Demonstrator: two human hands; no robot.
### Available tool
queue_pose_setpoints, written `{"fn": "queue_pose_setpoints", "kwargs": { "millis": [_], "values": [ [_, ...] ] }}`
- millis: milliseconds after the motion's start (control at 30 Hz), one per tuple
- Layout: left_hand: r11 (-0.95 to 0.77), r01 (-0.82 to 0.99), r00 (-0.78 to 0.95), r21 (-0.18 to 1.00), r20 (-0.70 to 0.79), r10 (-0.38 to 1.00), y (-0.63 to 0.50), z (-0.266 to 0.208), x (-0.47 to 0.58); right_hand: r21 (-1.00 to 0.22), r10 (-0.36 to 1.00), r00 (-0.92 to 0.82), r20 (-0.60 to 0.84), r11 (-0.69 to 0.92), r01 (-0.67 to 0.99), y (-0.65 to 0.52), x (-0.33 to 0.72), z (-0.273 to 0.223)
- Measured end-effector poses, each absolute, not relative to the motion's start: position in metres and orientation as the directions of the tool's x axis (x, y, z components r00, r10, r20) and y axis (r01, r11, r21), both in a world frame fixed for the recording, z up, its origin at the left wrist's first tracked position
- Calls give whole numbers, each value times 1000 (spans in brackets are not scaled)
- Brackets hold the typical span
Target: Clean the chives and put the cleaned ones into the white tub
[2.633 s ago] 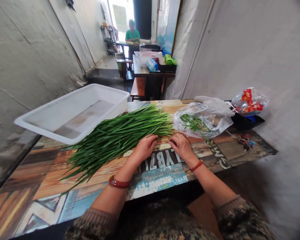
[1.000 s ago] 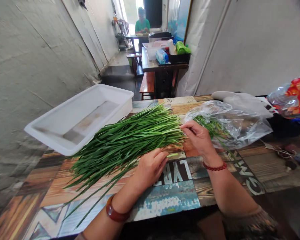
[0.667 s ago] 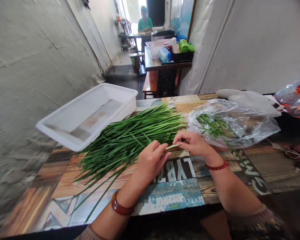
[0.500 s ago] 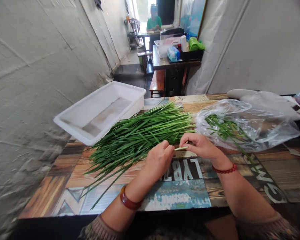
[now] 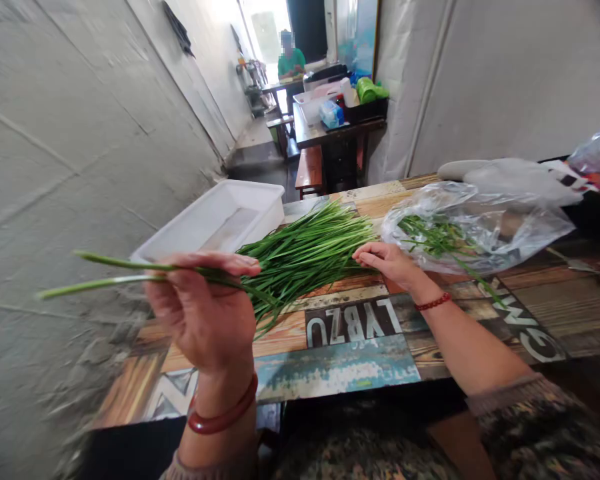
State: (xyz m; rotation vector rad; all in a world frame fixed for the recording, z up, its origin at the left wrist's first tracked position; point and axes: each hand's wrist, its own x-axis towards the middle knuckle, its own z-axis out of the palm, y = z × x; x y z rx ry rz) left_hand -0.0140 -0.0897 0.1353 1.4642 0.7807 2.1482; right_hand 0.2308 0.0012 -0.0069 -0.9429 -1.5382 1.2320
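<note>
Green stalks (image 5: 80, 288), pinched in our left hand (image 5: 207, 313), suggest a picking-over step; laying them down calls for loosening. Whether our right hand (image 5: 393, 261), near the pile (image 5: 315, 250), pinches anything, we cannot tell.

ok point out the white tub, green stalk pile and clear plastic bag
White tub (image 5: 233, 228): head view, bare inner floor.
Green stalk pile (image 5: 307, 250): head view, middle of the leaves.
Clear plastic bag (image 5: 495, 228): head view, plastic near its middle.

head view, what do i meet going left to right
Left hand gripping loose stalks → pile of green stalks → right hand → plastic bag of greens → red-and-clear wrapper. The white tub is left out: the left hand overlaps it.
</note>
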Motion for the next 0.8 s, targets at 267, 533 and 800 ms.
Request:
{"fn": "queue_pose_setpoints", "kwargs": {
  "millis": [267,533,800],
  "values": [
    [-608,-498,-406,618,454,793,-116,211,-52,-959,922,-285,263,283,31,-1,229,-10],
    [-382,-770,-217,510,354,910,-101,225,-48,-957,959,-120,258,236,-167,-19,228,28],
    [-111,-909,-46,402,168,985,-43,169,-13,-975,992,-102,79,56,-213,-87,271,49]
  ]
}}
